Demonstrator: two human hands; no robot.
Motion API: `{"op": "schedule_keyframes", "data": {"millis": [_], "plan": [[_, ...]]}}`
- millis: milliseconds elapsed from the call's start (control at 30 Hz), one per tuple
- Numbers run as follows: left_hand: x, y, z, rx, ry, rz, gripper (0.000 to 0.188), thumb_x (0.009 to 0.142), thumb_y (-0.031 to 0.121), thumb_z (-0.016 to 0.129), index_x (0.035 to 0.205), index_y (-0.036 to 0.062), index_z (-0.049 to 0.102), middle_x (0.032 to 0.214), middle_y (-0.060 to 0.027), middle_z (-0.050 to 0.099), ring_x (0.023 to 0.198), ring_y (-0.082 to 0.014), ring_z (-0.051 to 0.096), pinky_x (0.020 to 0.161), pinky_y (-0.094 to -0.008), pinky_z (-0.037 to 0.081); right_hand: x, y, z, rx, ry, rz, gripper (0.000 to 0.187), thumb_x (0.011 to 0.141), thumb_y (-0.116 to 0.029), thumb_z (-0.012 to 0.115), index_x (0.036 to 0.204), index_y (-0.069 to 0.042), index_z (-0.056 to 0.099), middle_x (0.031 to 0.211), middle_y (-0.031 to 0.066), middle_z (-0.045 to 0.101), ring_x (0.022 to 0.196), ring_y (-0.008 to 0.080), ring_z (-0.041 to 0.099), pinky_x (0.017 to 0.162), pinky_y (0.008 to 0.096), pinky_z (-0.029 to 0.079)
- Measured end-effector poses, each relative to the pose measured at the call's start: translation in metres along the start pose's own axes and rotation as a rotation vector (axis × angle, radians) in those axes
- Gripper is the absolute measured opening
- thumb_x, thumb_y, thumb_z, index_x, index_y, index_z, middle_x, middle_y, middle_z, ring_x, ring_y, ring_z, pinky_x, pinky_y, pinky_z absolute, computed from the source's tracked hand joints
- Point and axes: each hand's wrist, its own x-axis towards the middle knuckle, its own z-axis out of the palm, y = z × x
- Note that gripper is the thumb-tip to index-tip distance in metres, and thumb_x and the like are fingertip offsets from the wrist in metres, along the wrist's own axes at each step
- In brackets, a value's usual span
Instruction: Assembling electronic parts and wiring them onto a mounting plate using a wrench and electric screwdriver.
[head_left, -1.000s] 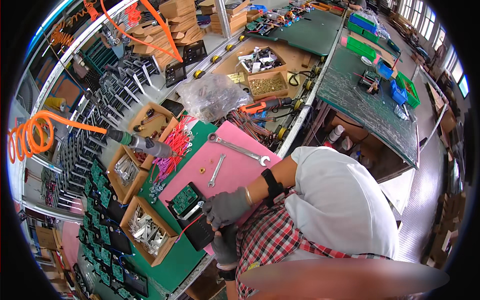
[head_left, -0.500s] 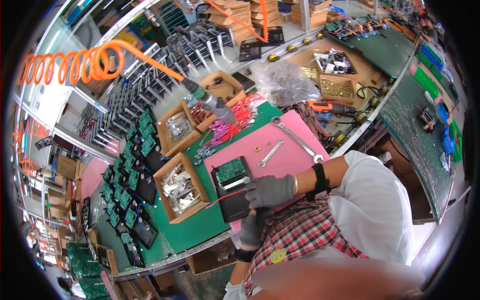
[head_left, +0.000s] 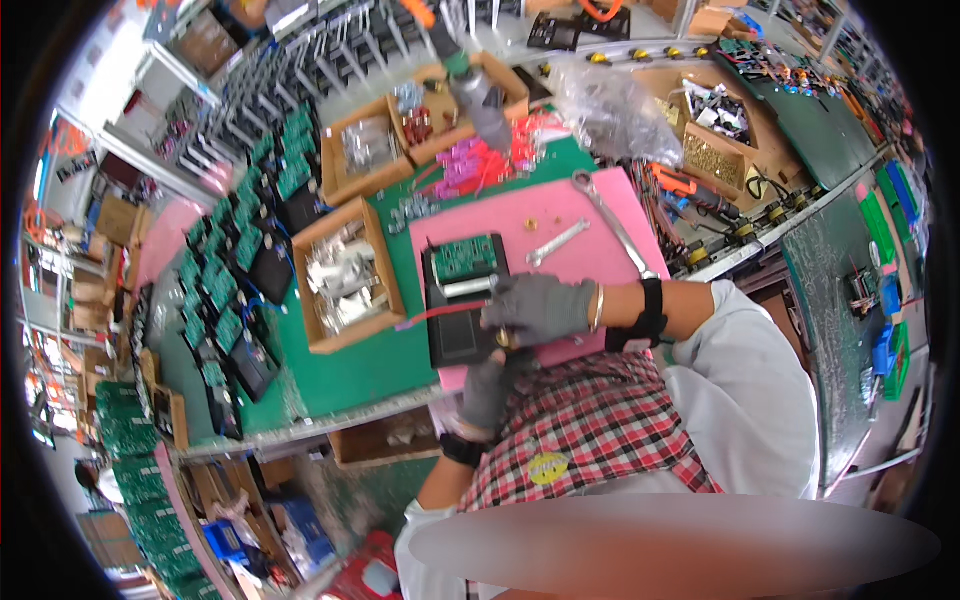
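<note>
A black plastic housing (head_left: 455,340) lies on the pink mat (head_left: 625,215), with a green circuit board (head_left: 466,259) at its far end and a silver metal strip (head_left: 468,286) below the board. My gloved right hand (head_left: 545,307) is closed over the housing's right side. A red wire (head_left: 440,311) runs leftward from its fingers. My gloved left hand (head_left: 486,392) is closed just below, fingertips close to the right hand's. Between them shows a small brass-coloured piece (head_left: 502,340), blurred. To the right lie a small spanner (head_left: 558,243) and a large spanner (head_left: 615,226).
An open box of metal strips (head_left: 345,275) stands left of the mat. Behind are boxes of small parts (head_left: 368,148), pink and red wires (head_left: 475,165) and a hanging power driver (head_left: 480,105). Many boards in black housings (head_left: 235,265) line the left. A plastic bag (head_left: 615,110) lies behind the mat.
The view has shifted and turned, so the bench sits differently in it. My hands stay together by the housing, and a brass-coloured piece now shows between them.
</note>
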Motion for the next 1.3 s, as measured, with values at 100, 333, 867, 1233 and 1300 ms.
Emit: {"op": "schedule_keyframes", "data": {"millis": [100,333,867,1233,1300], "plan": [[0.007,-0.002,-0.012,0.086,-0.062,0.040,0.044,0.091,0.034,0.043,0.116,-0.0010,0.045,0.097,-0.0103,0.060,0.083,-0.0137,0.059,0.071,-0.0259,0.047,0.008,0.009,0.003,0.009,-0.059,-0.075,0.026,0.064,-0.016,0.064,0.090,-0.012,0.060,0.088,0.0053,0.058,0.092,0.0271,0.051,0.075,0.0378,0.046],[0.009,-0.002,-0.003,-0.173,-0.076,0.005,0.044,0.090,0.029,0.041,0.115,-0.0067,0.045,0.105,-0.0159,0.056,0.094,-0.0250,0.058,0.085,-0.0344,0.045,0.013,0.002,-0.010,-0.014,-0.183,0.027,0.018,0.064,-0.014,0.063,0.082,-0.014,0.063,0.091,0.0042,0.051,0.097,0.0224,0.048,0.075,0.0355,0.047],[0.010,-0.004,-0.010,-0.165,-0.101,0.002,0.046,0.088,0.028,0.046,0.118,-0.0054,0.042,0.108,-0.0160,0.052,0.097,-0.0274,0.055,0.083,-0.0423,0.047,-0.006,0.099,-0.043,-0.245,0.094,0.613,0.025,0.074,-0.024,0.060,0.095,-0.009,0.063,0.095,0.0100,0.062,0.085,0.0279,0.058,0.078,0.0368,0.046],[0.009,-0.003,-0.004,-0.247,-0.102,0.088,0.041,0.090,0.027,0.045,0.119,-0.0017,0.042,0.107,-0.0138,0.053,0.099,-0.0258,0.055,0.085,-0.0413,0.046,0.000,0.055,-0.044,0.009,0.128,0.384,0.016,0.072,-0.018,0.060,0.086,-0.010,0.061,0.087,0.0059,0.060,0.084,0.0240,0.058,0.070,0.0365,0.047],[0.008,-0.005,-0.006,-0.256,-0.093,0.065,0.042,0.090,0.027,0.044,0.119,-0.0020,0.041,0.107,-0.0140,0.053,0.099,-0.0258,0.055,0.085,-0.0413,0.046,0.009,0.010,-0.048,0.212,-0.039,0.170,0.016,0.070,-0.015,0.060,0.085,-0.010,0.060,0.085,0.0046,0.060,0.085,0.0239,0.057,0.070,0.0376,0.047]]}}
